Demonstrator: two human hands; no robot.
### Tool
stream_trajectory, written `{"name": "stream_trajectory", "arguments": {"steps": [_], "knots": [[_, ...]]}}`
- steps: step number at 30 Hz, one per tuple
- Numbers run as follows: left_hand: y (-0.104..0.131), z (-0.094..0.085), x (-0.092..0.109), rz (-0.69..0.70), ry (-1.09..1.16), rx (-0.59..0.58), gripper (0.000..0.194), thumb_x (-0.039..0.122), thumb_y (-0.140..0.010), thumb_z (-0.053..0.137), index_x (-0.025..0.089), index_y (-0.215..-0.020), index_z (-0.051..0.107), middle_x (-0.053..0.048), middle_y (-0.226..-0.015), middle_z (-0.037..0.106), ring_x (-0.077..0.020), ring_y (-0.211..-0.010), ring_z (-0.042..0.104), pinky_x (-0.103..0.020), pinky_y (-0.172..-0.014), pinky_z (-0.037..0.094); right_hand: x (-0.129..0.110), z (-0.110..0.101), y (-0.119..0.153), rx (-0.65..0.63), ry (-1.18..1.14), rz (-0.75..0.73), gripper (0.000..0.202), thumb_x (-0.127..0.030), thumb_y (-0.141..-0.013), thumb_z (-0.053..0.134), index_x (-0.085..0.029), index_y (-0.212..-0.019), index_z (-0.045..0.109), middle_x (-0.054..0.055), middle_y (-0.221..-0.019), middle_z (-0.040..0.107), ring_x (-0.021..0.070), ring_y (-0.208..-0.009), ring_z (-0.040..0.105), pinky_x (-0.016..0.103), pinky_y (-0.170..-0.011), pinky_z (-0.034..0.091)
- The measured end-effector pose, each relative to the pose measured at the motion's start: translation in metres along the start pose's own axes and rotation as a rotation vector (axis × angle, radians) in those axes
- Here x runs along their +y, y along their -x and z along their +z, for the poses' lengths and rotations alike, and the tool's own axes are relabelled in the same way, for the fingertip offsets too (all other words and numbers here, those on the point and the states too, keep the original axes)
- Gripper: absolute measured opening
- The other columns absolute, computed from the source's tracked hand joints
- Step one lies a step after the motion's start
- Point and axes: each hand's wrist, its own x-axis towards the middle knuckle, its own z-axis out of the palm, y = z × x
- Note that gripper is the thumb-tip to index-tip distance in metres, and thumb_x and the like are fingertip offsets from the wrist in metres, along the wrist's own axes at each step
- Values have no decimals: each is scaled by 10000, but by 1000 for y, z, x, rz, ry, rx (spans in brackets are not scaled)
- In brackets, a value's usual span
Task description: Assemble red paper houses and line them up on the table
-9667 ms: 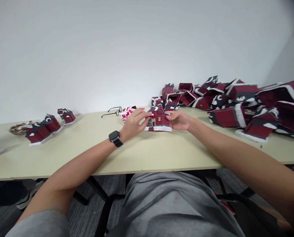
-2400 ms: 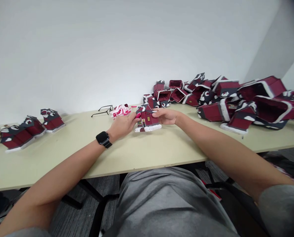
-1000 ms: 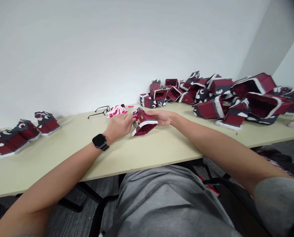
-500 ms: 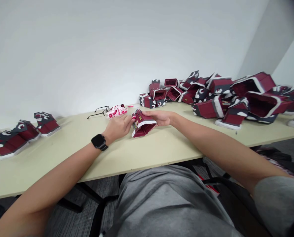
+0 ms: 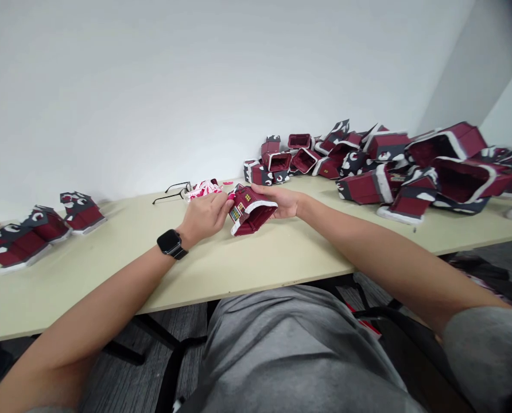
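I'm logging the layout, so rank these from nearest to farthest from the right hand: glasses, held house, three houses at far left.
1. Held house: in the right hand's grasp.
2. Glasses: well to its left.
3. Three houses: farther left still.

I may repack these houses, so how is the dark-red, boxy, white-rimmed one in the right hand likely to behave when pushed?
The house is probably light for its size, since its open underside shows a hollow inside. Its walls look straight in the right hand, suggesting stiffness. Its flat sides make rolling unlikely.
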Motion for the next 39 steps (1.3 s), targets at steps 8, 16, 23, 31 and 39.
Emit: {"name": "stream_trajectory", "arguments": {"steps": [8, 16, 23, 31, 39], "knots": [[-2, -6, 1, 40, 21, -13, 337, 318, -1074, 389, 217, -767, 488, -15, -641, 554, -168, -568, 478, -332, -561, 303, -1, 4, 2, 13, -16, -9, 309, -457, -994, 646, -203, -1160, 706, 61, -992, 810, 201, -827, 781, 290, -685, 662], [-4, -9, -1, 147, -13, -4, 330, 283, -1058, 426, 223, -737, 467, -14, -624, 554, -169, -570, 503, -333, -551, 320, -1, 3, 1, -1, 20, -1, 317, -476, -973, 675, -193, -1111, 719, 62, -1000, 809, 196, -814, 776, 277, -676, 656], [-2, -6, -4, 206, -85, 15, 335, 272, -1056, 437, 221, -726, 452, -18, -637, 574, -163, -567, 501, -326, -541, 326, 0, 3, 0, -9, 44, -9, 344, -500, -946, 707, -189, -1093, 717, 60, -996, 804, 190, -808, 771, 268, -661, 650], [0, -2, -9, 160, -77, -50, 336, 310, -1083, 356, 207, -799, 503, -38, -686, 597, -173, -600, 516, -324, -578, 344, -1, 6, 0, -4, 57, -49, 305, -490, -963, 682, -213, -1085, 729, 45, -997, 801, 182, -818, 763, 262, -670, 646], [-2, -3, -2, 53, -73, -126, 322, 305, -1096, 332, 192, -860, 519, -54, -739, 628, -183, -635, 542, -326, -583, 306, -4, 9, 0, 86, 114, -59, 353, -560, -952, 666, -224, -1037, 735, 42, -997, 806, 205, -828, 763, 314, -691, 659]]}}
